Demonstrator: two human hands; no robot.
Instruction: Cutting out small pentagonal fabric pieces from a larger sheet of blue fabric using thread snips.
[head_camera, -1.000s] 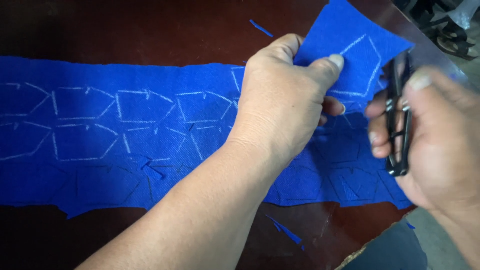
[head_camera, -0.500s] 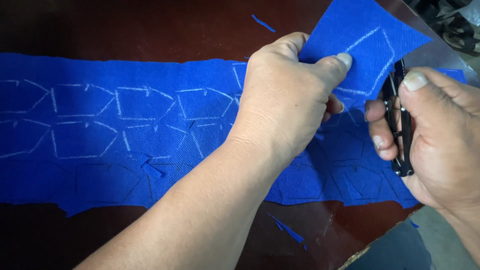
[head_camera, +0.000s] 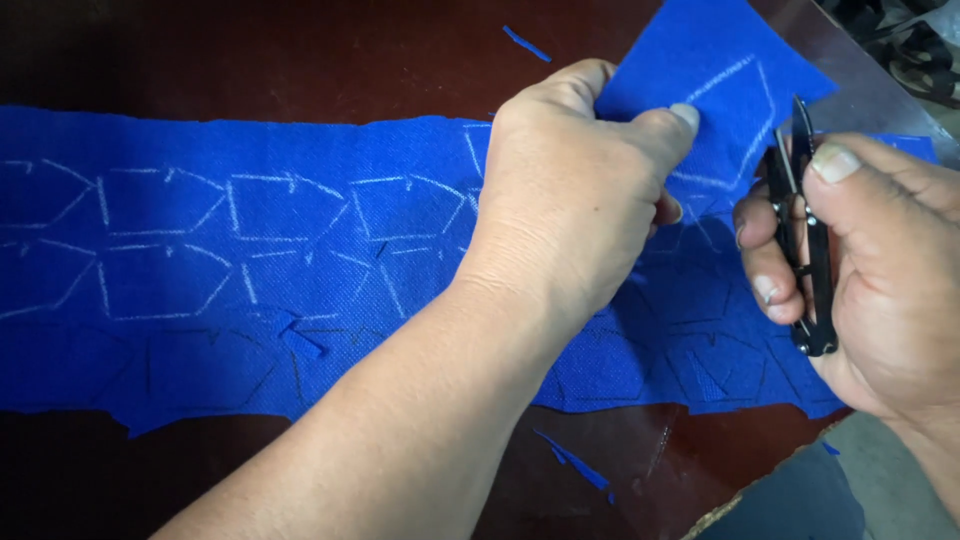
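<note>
I see my left hand (head_camera: 570, 200) pinching the lifted corner of one blue cloth strip (head_camera: 250, 270) at upper right, my right hand (head_camera: 880, 270) gripping one pair of black snips (head_camera: 805, 230) beside its edge, three scraps on bare dark table (head_camera: 250, 50).

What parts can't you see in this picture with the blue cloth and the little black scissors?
- Head view: the blue cloth runs off the left edge, so its full length is unknown.
- The left hand and forearm cover the cloth's chalk shapes beneath.
- The right hand wraps the black snips, hiding most of them.
- The lifted flap is cut off by the top edge.
</note>
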